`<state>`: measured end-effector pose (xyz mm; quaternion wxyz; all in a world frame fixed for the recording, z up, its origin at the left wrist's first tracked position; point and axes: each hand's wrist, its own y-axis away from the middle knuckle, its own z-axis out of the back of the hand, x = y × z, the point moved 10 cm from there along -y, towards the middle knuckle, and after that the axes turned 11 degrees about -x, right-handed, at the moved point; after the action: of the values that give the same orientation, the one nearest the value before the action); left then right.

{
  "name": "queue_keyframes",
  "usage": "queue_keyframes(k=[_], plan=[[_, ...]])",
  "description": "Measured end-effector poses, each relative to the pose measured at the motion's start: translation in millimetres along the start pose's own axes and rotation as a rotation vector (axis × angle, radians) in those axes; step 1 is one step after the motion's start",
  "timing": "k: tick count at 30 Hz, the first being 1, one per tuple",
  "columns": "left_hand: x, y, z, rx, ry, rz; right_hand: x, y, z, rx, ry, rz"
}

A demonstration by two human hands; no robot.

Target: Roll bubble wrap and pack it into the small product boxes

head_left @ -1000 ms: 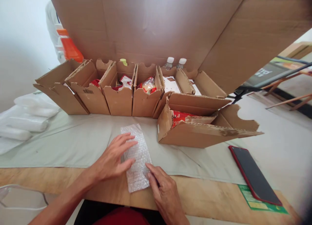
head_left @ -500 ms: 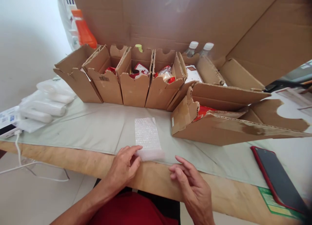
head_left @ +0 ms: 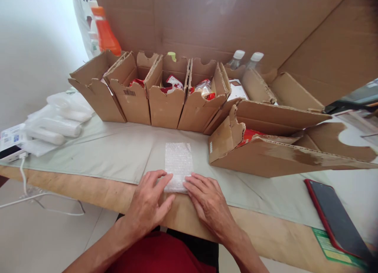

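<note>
A small clear bubble wrap pouch lies flat on the pale green cloth, its near end at the table's front edge. Its near part looks folded over. My left hand rests at the pouch's lower left side, thumb and fingers apart, with the fingertips touching its edge. From the other side, my right hand lies with outstretched fingers on the lower right corner, pressing lightly or just touching. Neither hand grips the pouch.
Several cardboard bins with red packets stand in a row behind. One long bin sits slantwise at the right. A red-cased phone lies far right. Plastic wrap rolls are at the left, near a white cable.
My right hand has moved left and forward, from beside the pouch onto its lower right corner. The pouch's near end now lies flatter. My left hand stays by its left side.
</note>
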<state>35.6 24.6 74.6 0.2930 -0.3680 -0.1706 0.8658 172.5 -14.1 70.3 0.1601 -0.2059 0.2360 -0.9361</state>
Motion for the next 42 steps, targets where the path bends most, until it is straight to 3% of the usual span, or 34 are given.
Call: queue_keyframes(k=[3, 6, 9, 12, 15, 19, 22, 26, 30, 32, 36, 39, 42], plan=[[-10, 6, 1, 0.054, 0.046, -0.063, 4, -7, 9, 0.027, -0.126, -0.047], [-4, 3, -7, 0.094, 0.114, -0.023, -3, -11, 9, 0.061, -0.186, -0.145], [12, -5, -14, 0.086, 0.055, 0.031, -15, -10, 22, -0.087, -0.106, -0.216], [24, -10, -21, 0.089, -0.086, 0.053, -11, -7, 34, -0.23, -0.011, -0.138], [26, -11, -20, 0.057, -0.123, 0.05, -2, -6, 19, -0.14, 0.026, -0.027], [13, -7, -8, -0.009, -0.05, -0.034, -6, -11, 0, -0.031, 0.043, -0.018], [2, -2, -6, 0.049, 0.045, -0.104, -9, -12, 3, -0.059, -0.029, -0.057], [5, -10, -6, 0.052, 0.169, -0.048, -11, -6, 17, -0.118, -0.148, -0.13], [20, -29, -23, 0.064, 0.051, 0.002, -8, -4, 25, -0.18, -0.007, -0.121], [28, -37, -27, 0.048, -0.043, 0.027, -7, -8, 15, -0.125, 0.085, -0.089], [35, -34, -12, -0.06, 0.042, 0.152, -15, -15, -6, -0.046, 0.1, -0.071], [42, -11, -8, -0.059, 0.275, 0.392, -26, -17, 4, -0.168, -0.005, -0.147], [45, 13, -24, 0.028, 0.527, 0.671, -31, -14, 17, -0.235, -0.161, -0.291]])
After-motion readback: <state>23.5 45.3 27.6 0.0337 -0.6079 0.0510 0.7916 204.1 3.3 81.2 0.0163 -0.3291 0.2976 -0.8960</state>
